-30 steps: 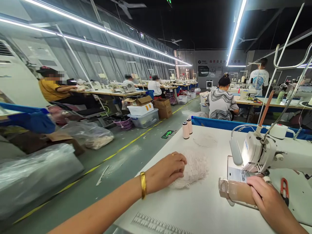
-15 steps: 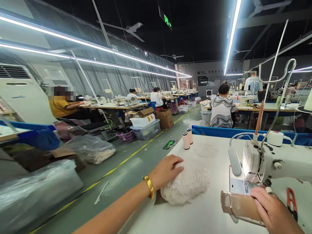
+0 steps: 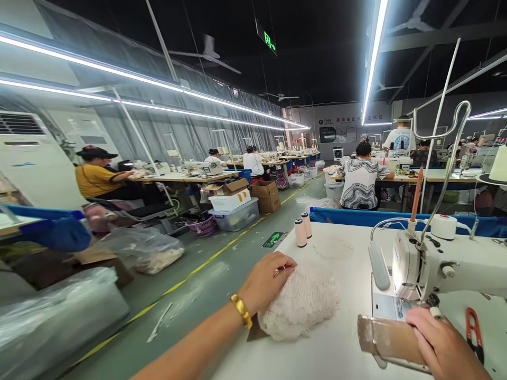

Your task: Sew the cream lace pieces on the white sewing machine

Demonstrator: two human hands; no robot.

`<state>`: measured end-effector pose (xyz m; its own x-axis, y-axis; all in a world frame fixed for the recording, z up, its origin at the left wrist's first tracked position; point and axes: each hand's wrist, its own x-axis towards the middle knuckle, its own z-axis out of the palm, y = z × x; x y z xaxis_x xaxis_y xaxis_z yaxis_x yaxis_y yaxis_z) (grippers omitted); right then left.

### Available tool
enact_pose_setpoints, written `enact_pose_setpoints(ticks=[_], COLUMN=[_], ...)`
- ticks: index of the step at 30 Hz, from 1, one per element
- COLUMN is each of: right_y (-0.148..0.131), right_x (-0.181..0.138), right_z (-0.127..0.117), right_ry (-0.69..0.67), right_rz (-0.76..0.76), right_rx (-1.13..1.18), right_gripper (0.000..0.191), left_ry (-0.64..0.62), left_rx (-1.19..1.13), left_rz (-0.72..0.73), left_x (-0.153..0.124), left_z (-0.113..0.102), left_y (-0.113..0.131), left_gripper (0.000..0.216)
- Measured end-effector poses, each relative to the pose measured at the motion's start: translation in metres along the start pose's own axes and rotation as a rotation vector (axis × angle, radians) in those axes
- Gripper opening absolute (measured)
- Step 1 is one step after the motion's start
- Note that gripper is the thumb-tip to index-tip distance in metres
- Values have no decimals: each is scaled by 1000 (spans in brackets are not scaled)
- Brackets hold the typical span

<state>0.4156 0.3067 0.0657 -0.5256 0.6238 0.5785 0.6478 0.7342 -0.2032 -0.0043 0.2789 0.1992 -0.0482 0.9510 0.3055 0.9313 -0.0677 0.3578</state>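
My left hand (image 3: 266, 282) is closed, thumb and fingertips pinched together on the upper left edge of a pile of pale lace fabric (image 3: 303, 309) lying on the white table. A gold bracelet (image 3: 241, 311) circles that wrist. At the white sewing machine (image 3: 414, 264), my right hand (image 3: 439, 335) lies with fingers curled beside the needle area, over the end of a brown tape-covered piece (image 3: 386, 336). Its fingertips are partly hidden, so what they hold is unclear. Red-handled thread snips (image 3: 472, 327) lie just right of this hand.
Two pale thread spools (image 3: 300, 233) stand at the table's far left corner. A blue cloth trough (image 3: 356, 215) runs along the far edge. On the left, past a yellow floor line (image 3: 190, 274), are plastic bags (image 3: 142, 248). Co-workers sit at other machines.
My left thumb and fingers have drawn together on the lace edge, and the pile has shifted slightly. My right hand stays by the needle. The view has moved a little.
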Motion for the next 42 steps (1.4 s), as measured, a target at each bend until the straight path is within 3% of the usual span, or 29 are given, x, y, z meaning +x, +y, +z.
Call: enact_pose_setpoints(ticks=[6, 10, 13, 15, 17, 19, 21, 24, 27, 30, 35, 42], right_y=[4, -3, -25, -43, -55, -59, -55, -44, -38, -39, -44, -47], right_x=[-4, -2, 4, 11, 17, 22, 22, 21, 24, 27, 28, 26], right_z=[6, 2, -20, -38, -49, -50, -42, -29, -25, -28, -30, -31], right_ry=[-4, -18, -62, -92, -197, -328, -377, -288, -204, -175, -141, -110], right_rz=[-3, -6, -30, -8, 86, 174, 305, 497, 583, 603, 504, 532], right_rx=[-3, 77, 263, 436, 683, 1026, 1176, 1003, 775, 662, 593, 611], right_gripper=[28, 32, 33, 32, 66, 76, 60, 42, 26, 16, 11, 19], left_ry=[68, 28, -144, -404, -600, -674, -683, -732, -762, -726, -636, -524], left_rx=[-11, -37, -135, -321, -473, -587, -672, -766, -789, -779, -760, -767], left_rz=[56, 123, 221, 197, 173, 157, 130, 63, 45, 53, 89, 230], left_x=[1, -14, -39, -55, -62, -56, -41, -15, -2, -1, -9, -17], left_z=[-2, -4, 0, 6, 17, 36, 65, 108, 133, 139, 139, 143], left_y=[2, 33, 80, 113, 136, 147, 147, 140, 139, 143, 143, 137], left_gripper=[27, 27, 26, 23, 20, 21, 26, 42, 43, 42, 39, 29])
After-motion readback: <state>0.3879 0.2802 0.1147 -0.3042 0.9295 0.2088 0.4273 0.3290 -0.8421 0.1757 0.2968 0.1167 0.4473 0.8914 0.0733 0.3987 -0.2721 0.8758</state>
